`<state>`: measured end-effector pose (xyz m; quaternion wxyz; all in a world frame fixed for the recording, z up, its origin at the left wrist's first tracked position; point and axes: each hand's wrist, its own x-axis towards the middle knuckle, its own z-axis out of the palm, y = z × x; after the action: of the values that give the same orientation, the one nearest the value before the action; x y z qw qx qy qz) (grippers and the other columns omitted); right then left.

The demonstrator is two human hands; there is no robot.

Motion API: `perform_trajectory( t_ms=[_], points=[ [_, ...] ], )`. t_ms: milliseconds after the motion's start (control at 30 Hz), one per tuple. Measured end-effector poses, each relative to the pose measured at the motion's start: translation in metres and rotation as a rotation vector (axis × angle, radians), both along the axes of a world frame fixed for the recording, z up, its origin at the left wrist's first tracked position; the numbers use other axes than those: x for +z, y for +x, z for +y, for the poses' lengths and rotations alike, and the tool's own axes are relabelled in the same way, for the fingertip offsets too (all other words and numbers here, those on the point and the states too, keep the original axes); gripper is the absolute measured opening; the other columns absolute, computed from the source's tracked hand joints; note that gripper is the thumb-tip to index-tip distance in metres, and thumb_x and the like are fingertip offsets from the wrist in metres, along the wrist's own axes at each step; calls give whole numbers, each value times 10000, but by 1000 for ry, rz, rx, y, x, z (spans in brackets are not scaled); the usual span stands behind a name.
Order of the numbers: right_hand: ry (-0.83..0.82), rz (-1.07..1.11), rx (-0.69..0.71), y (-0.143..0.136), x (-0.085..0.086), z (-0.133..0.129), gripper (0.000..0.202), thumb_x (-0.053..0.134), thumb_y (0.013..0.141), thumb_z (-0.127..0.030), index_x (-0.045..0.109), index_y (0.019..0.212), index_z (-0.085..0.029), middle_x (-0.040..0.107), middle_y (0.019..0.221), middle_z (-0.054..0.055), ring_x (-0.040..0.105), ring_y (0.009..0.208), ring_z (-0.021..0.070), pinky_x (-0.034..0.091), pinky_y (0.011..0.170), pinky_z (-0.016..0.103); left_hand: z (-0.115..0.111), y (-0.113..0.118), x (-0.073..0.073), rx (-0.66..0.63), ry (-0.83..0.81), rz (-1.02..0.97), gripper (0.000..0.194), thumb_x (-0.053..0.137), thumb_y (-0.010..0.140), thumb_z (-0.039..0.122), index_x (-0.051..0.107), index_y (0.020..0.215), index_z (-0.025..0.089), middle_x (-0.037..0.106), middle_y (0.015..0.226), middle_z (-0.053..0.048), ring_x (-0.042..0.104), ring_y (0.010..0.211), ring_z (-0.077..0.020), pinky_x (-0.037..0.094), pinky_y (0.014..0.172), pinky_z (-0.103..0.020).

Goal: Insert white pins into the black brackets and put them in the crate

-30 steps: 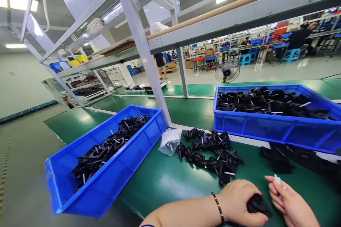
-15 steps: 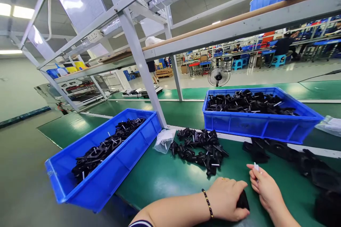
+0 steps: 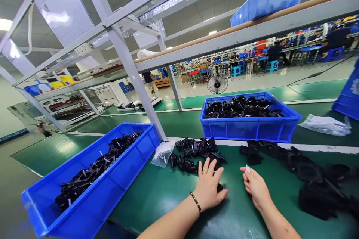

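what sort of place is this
Most likely a factory assembly area: a long green-topped workbench carries blue rectangular plastic bins heaped with small irregular black parts, and in the background people in dark tops sit at other long workstations.

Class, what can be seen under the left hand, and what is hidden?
Part of a black piece shows past the left hand. The hand covers the rest, so its full shape cannot be told.
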<state>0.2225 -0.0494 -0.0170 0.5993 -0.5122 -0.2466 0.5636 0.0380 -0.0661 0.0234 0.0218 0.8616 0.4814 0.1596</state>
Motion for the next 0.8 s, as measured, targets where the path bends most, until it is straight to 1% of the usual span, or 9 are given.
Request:
perform_trajectory(
  t_ms=[67, 167, 233, 300, 400, 533, 600, 700, 800],
  points=[
    [3, -20, -7, 0, -1, 1, 503, 665, 492, -540, 532, 802, -166, 337, 476, -104, 200, 347, 20, 84, 361, 169, 13, 6, 4, 91, -13, 1, 800, 565, 662, 585, 299, 1345, 263, 163, 1464, -87, 69, 1336, -344, 47, 1052, -593],
    [7, -45, -16, -1, -1, 3, 471, 648, 494, -536, 533, 772, -174, 341, 463, -99, 201, 341, 26, 85, 360, 180, 33, 16, 12, 193, -86, 50, 904, 580, 615, 610, 234, 1378, 269, 82, 1482, -83, 38, 1338, -356, 53, 1056, -570],
    [11, -65, -15, -2, 0, 4, 463, 629, 502, -547, 533, 762, -176, 334, 458, -100, 192, 336, 28, 80, 357, 186, 45, 22, 19, 212, -165, 96, 917, 564, 605, 619, 221, 1383, 276, 55, 1487, -64, 57, 1335, -361, 121, 1047, -559],
    [20, -83, -15, -3, 1, 4, 465, 610, 509, -561, 531, 758, -177, 328, 458, -101, 183, 334, 29, 77, 355, 190, 54, 26, 24, 212, -236, 135, 907, 539, 608, 617, 204, 1385, 290, 49, 1489, -46, 122, 1317, -375, 217, 1005, -565],
    [38, -110, -22, -4, 1, 5, 461, 589, 522, -575, 524, 746, -177, 333, 463, -98, 181, 340, 33, 85, 352, 193, 64, 30, 28, 213, -292, 193, 867, 536, 609, 580, 228, 1374, 311, 100, 1483, -45, 234, 1263, -389, 316, 921, -571],
    [60, -137, -38, -4, -1, 8, 441, 564, 553, -574, 523, 739, -176, 334, 465, -94, 182, 349, 39, 94, 352, 196, 71, 35, 24, 196, -293, 231, 791, 548, 626, 500, 290, 1349, 309, 164, 1468, -33, 281, 1236, -354, 347, 921, -508],
    [69, -148, -42, -3, -2, 10, 421, 552, 574, -566, 520, 735, -178, 327, 462, -94, 182, 352, 42, 95, 355, 199, 71, 36, 20, 186, -256, 208, 696, 524, 665, 449, 349, 1321, 297, 251, 1436, -31, 305, 1223, -329, 359, 929, -468],
    [85, -169, -41, -3, -5, 12, 383, 536, 613, -546, 513, 735, -183, 321, 466, -93, 184, 357, 47, 98, 361, 204, 68, 34, 13, 166, -145, 139, 541, 463, 734, 383, 442, 1262, 265, 374, 1362, -49, 355, 1181, -314, 392, 902, -436],
    [100, -187, -29, -3, -9, 14, 350, 509, 652, -527, 501, 743, -188, 313, 476, -92, 177, 362, 51, 104, 366, 207, 63, 31, 9, 139, -77, 89, 482, 435, 770, 357, 478, 1236, 241, 421, 1323, -66, 392, 1148, -304, 420, 871, -415]
  ],
)
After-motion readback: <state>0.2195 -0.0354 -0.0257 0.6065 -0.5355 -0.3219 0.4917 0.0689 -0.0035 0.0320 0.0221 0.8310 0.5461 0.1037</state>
